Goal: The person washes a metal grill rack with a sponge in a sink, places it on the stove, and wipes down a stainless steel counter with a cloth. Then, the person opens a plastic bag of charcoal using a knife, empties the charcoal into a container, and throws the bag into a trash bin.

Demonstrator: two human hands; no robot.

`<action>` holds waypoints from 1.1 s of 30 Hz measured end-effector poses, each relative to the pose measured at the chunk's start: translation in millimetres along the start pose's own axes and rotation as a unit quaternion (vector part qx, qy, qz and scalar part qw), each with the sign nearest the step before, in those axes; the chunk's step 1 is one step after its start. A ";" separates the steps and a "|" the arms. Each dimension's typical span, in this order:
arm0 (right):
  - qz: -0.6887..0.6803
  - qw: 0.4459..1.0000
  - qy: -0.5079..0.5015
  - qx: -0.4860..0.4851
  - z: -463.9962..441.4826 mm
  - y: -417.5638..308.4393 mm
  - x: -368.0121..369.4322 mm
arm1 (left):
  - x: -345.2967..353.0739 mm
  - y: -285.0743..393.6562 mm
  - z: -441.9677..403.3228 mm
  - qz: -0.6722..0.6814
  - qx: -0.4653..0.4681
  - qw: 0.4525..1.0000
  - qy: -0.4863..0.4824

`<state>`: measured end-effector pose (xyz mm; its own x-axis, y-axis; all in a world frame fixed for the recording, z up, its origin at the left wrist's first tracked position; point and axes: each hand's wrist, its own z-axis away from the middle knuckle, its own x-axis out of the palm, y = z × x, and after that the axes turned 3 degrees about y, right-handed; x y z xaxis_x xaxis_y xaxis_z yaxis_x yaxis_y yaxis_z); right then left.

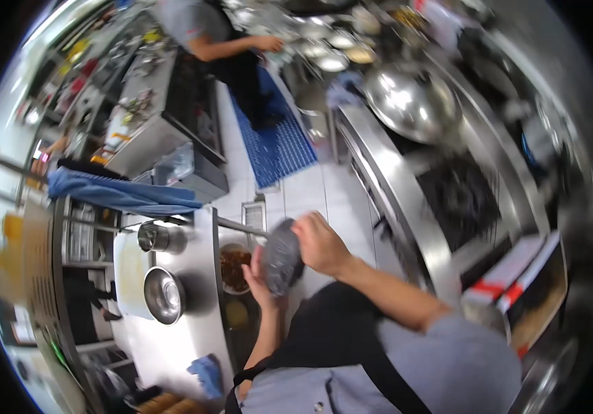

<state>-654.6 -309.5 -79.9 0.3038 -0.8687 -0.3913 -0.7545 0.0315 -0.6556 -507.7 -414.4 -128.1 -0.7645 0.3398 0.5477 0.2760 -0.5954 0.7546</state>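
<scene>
A dark plastic bag [280, 261] between my two hands, over the floor in front of my apron [334, 321].
My left hand [262, 281] cups its left side and lower end; my right hand [321, 243] is closed at its upper right edge. Its long axis runs forward from me, and it looks oval, grey-black, glossy and wrinkled.

The dark bundle [282, 261] partly hides the left grip [262, 281]. Beyond the grip, a co-worker [198, 22] is cut off by the top edge, and pale dishes [332, 61] are blurred.
</scene>
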 end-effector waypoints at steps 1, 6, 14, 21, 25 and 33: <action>-0.016 1.000 0.006 0.006 1.6 8.3 -11.1 | 3.2 -12.9 -3.7 -0.008 0.001 1.000 -0.022; -0.034 0.998 0.043 0.030 -19.3 30.2 -51.5 | 52.1 -11.2 -17.2 -0.088 0.033 0.990 -0.103; -0.083 0.993 0.009 -0.083 -61.8 26.1 -45.9 | 66.2 -1.7 -42.1 -0.004 -0.057 0.996 -0.064; -0.090 0.980 -0.033 -0.175 -74.3 -10.4 -41.3 | 30.7 31.7 -58.2 -0.008 -0.219 0.964 -0.151; -0.128 0.983 -0.070 -0.110 -69.7 -20.0 -43.0 | 4.4 47.7 -63.1 -0.004 -0.316 0.918 -0.238; -0.113 0.993 -0.035 -0.003 -36.4 -33.8 -63.4 | 0.0 67.7 -38.3 0.015 -0.184 0.946 -0.267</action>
<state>-669.6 -273.5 -9.5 0.5052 -0.8167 -0.2791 -0.6656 -0.1628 -0.7284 -511.4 -482.6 -90.9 -0.3288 0.5795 0.7457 -0.0037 -0.7904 0.6126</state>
